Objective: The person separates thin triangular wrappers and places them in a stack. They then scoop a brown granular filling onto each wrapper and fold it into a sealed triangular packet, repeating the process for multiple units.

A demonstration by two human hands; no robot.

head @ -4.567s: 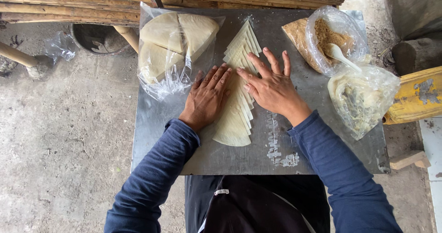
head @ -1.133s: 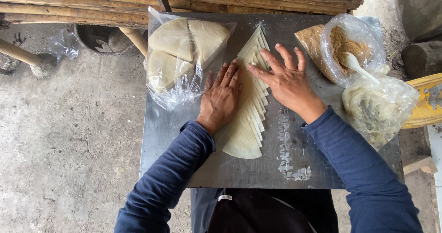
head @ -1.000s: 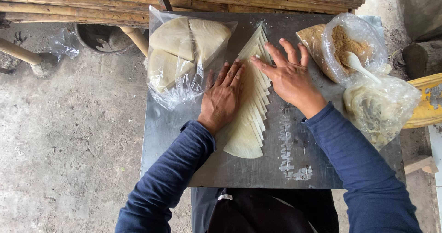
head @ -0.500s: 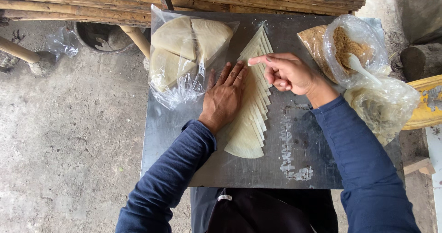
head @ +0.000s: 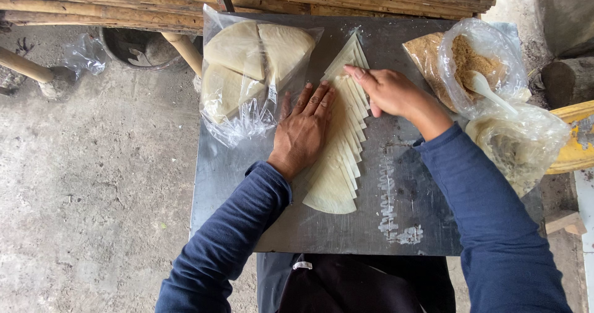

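Both hands — left hand [head: 304, 129], right hand [head: 388, 91] — press the fanned wrappers [head: 339, 158].

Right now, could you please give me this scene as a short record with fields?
Surface: grey metal tabletop
Left hand: left hand pressed flat on the fanned wedge-shaped wrappers
Right hand: right hand, fingers curled, touching the upper wrapper edges
Beside left hand: clear bag of pale quartered sheets
Right side: bag of brown crumbly filling with white spoon; second bag of pale filling
Back: bamboo poles
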